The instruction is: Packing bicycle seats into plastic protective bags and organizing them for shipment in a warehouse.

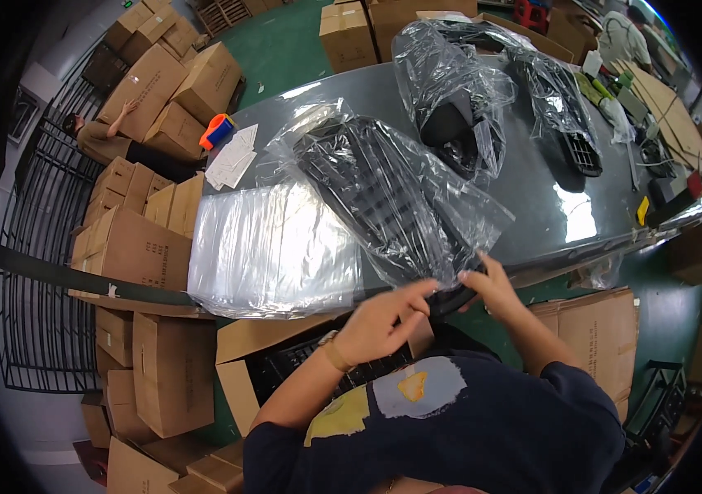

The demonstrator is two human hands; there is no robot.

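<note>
Presently, right grip (491,284) clamped on the near end of a black part (380,185), thumb above, fingers partly hidden below. Left grip (384,323) at the same end, from the other side: index finger out to the bag, thumb apart from it; cannot tell whether it pinches anything. Tan band (336,356) on the left wrist.

Part: long, slatted, lying aslant on the grey desk (524,229), near end at the desk's front edge. Clear bag (483,216) around most of it, loose and crumpled at the sides and far end.

Just left of the part, a stack of clear sheets (277,251), glossy, reaching the front edge. Beyond the stack, white slips (233,159), spread; near them an orange-and-blue roll (218,132). Farther back and right, more black parts in clear wrap (454,103).

Below the desk's front edge, an open carton (237,366), black pieces inside. Right of the wearer, flattened cardboard (590,337). At far left, a co-worker (104,140), one hand against a large carton (144,92).
</note>
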